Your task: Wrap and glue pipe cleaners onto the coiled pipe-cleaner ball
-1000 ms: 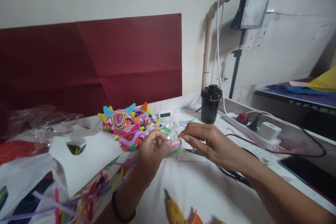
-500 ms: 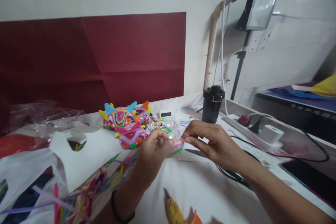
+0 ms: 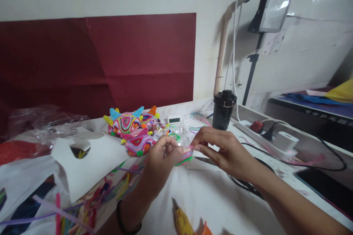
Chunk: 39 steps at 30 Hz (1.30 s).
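While my left hand (image 3: 161, 158) cups the small coil of coloured pipe cleaner (image 3: 184, 156) just above the tabletop (image 3: 220, 198), my fingers are curled shut around its near side and my thumb presses on top. My right hand (image 3: 220, 150) comes in from the other side, thumb and forefinger pinched on the coil's free pink end at its upper edge. The coil sits between the two hands, touching both.

I judge this to be the winding step: the strand is being laid round the coil, layer on layer, and the piece looks only part built beside the finished ones. The next move calls for a firm pinch, steady tension, and a slight turn of the coil in my left hand so the strand seats snugly against the last ring without springing loose.

Beyond my left hand lie three finished spiked figures (image 3: 132, 130), close together. Further out past my right hand stands a black cup (image 3: 224, 110), with a power strip (image 3: 264, 132) to its right. Near my left forearm loose pipe cleaners (image 3: 91, 202) are strewn beside a white card (image 3: 88, 165).
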### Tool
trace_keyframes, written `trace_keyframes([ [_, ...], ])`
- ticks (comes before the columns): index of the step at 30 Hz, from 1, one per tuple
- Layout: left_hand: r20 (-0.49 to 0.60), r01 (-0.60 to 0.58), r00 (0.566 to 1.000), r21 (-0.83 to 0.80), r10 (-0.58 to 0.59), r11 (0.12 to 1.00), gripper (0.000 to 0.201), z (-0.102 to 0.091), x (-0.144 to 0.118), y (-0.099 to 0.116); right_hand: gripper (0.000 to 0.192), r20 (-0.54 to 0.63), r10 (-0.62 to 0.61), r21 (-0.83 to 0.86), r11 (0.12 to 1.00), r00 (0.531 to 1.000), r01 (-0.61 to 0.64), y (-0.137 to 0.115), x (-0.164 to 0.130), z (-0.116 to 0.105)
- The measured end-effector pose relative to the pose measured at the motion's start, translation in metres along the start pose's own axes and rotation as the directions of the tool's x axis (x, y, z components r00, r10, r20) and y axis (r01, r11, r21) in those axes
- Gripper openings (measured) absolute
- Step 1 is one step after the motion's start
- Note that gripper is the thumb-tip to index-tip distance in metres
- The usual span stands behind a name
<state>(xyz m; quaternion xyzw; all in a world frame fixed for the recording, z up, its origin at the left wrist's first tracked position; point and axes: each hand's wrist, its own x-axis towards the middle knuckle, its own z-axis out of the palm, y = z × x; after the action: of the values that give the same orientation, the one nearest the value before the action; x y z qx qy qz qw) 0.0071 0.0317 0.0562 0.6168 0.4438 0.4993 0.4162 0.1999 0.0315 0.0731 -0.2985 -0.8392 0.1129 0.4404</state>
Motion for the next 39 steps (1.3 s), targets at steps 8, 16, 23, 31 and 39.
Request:
trace_keyframes([
  [8, -0.004, 0.008, 1.000, 0.021, -0.008, 1.000, 0.015, 0.002, -0.001, 0.002, 0.013, 0.007, -0.008, -0.026, 1.000, 1.000, 0.009, -0.004, 0.000, 0.001],
  [16, -0.007, -0.006, 1.000, 0.035, 0.006, 0.999, 0.015, 0.002, 0.000, 0.000, 0.010, 0.018, -0.051, -0.040, 0.998, 0.999, 0.052, -0.002, -0.001, 0.000],
  [23, -0.075, -0.046, 0.996, 0.147, 0.057, 0.988, 0.014, 0.002, 0.002, -0.003, 0.014, 0.058, -0.012, -0.157, 0.987, 0.998, 0.021, -0.009, 0.000, -0.007],
  [31, -0.047, -0.239, 0.960, 0.373, 0.276, 0.896, 0.009, 0.001, -0.004, 0.002, 0.020, 0.135, 0.113, -0.133, 0.987, 0.984, -0.095, -0.014, 0.002, -0.010],
  [39, 0.015, -0.465, 0.837, 0.544, 0.546, 0.698, 0.006, 0.001, -0.005, 0.005, 0.023, 0.165, 0.276, -0.018, 0.961, 0.947, -0.277, -0.011, 0.002, -0.007],
])
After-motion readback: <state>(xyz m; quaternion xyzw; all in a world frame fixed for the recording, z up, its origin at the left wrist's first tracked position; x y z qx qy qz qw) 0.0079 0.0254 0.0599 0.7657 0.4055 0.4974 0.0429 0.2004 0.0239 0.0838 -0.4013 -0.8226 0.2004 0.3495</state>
